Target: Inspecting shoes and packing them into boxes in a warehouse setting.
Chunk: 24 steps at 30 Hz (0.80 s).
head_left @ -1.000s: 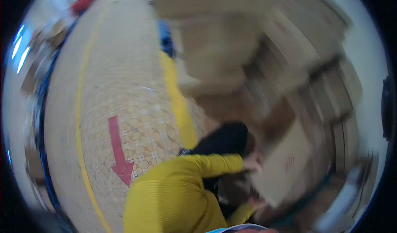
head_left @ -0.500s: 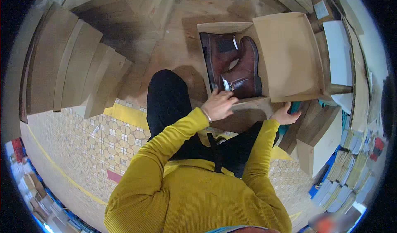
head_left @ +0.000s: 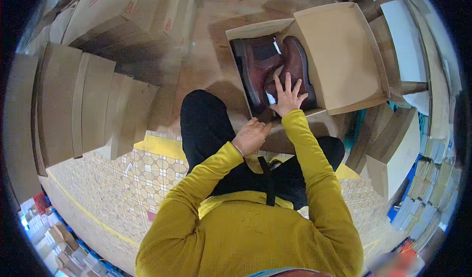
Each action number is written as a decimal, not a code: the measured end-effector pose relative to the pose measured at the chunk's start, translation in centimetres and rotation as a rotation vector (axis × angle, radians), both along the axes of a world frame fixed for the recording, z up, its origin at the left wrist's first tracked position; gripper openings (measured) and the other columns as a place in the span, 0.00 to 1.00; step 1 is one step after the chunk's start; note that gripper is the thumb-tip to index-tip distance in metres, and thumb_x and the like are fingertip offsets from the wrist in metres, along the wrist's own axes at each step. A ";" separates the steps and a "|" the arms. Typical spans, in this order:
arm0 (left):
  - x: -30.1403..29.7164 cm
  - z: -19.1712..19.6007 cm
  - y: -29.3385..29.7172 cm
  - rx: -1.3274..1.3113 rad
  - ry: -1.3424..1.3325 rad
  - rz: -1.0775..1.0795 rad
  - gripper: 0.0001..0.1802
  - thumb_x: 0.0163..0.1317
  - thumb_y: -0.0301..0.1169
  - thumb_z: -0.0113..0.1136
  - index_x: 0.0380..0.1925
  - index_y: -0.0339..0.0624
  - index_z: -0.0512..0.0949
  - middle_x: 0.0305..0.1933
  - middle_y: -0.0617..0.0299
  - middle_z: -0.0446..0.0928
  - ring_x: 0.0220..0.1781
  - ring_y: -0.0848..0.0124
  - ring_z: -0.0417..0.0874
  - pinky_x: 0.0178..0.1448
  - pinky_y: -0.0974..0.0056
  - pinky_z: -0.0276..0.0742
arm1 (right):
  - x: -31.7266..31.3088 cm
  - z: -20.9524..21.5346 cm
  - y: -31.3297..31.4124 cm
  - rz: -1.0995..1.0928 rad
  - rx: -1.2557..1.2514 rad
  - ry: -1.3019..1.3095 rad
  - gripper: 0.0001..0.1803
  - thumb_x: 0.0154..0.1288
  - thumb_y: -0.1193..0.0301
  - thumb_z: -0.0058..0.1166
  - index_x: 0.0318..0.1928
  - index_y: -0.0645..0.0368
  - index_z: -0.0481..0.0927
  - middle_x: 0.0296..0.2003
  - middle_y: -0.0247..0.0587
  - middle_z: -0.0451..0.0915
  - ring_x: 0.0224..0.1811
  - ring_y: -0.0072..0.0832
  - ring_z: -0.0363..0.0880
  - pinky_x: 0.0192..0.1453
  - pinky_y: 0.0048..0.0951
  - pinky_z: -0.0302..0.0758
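Note:
An open cardboard shoe box (head_left: 314,111) lies in front of me with its lid (head_left: 339,55) folded back to the right. Two dark reddish-brown leather boots lie in it on their sides: the left boot (head_left: 253,75) with its sole against the left wall, the right boot (head_left: 296,55) beside the lid. White tags show on them. My right hand (head_left: 289,97) has its fingers spread over the lower part of the right boot. At the box's near left corner, my left hand (head_left: 250,135) has its fingers curled at the rim.
Cardboard boxes (head_left: 93,105) stand in a row on the left, with larger cartons (head_left: 128,11) behind them. On the right are more boxes (head_left: 393,154), a white panel (head_left: 405,41) and stacked bundles (head_left: 427,183). Patterned flooring (head_left: 157,169) lies around my black-trousered knees.
My right hand has moved left, from beside the lid's near edge onto the right boot. My left hand has drawn back slightly to the near rim. My view has shifted a little.

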<state>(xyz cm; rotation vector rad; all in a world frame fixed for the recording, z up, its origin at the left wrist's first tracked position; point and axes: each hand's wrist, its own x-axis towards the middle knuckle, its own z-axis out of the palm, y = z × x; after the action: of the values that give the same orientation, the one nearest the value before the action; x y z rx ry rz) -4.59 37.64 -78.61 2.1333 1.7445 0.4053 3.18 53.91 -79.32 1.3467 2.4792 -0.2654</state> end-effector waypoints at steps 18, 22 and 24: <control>-2.9 -5.3 21.0 -0.079 0.325 0.506 0.48 0.45 0.43 0.66 0.64 0.42 0.53 0.67 0.37 0.49 0.68 0.37 0.47 0.68 0.41 0.47 | 6.5 -3.9 6.7 -0.350 -0.032 0.212 0.55 0.41 0.53 0.67 0.68 0.43 0.48 0.67 0.50 0.49 0.70 0.46 0.44 0.58 0.68 0.56; -0.6 -5.9 24.5 -0.309 0.451 0.622 0.54 0.42 0.49 0.68 0.67 0.52 0.49 0.71 0.43 0.40 0.70 0.37 0.40 0.68 0.38 0.44 | 8.7 -4.4 8.5 -0.371 -0.030 0.267 0.56 0.40 0.53 0.68 0.68 0.42 0.48 0.67 0.50 0.48 0.70 0.47 0.44 0.58 0.68 0.56; 0.9 -5.7 25.7 -0.380 0.532 0.618 0.58 0.39 0.53 0.69 0.68 0.58 0.45 0.73 0.48 0.35 0.71 0.36 0.34 0.67 0.35 0.43 | 9.5 -4.2 9.5 -0.385 -0.034 0.301 0.56 0.40 0.53 0.68 0.68 0.42 0.48 0.67 0.50 0.48 0.70 0.46 0.45 0.58 0.69 0.55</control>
<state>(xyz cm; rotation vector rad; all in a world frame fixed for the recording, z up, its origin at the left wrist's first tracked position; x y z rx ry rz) -3.72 63.34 -84.31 1.4781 2.5236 -0.3709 12.69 63.43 -83.51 1.8857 2.4045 -0.6355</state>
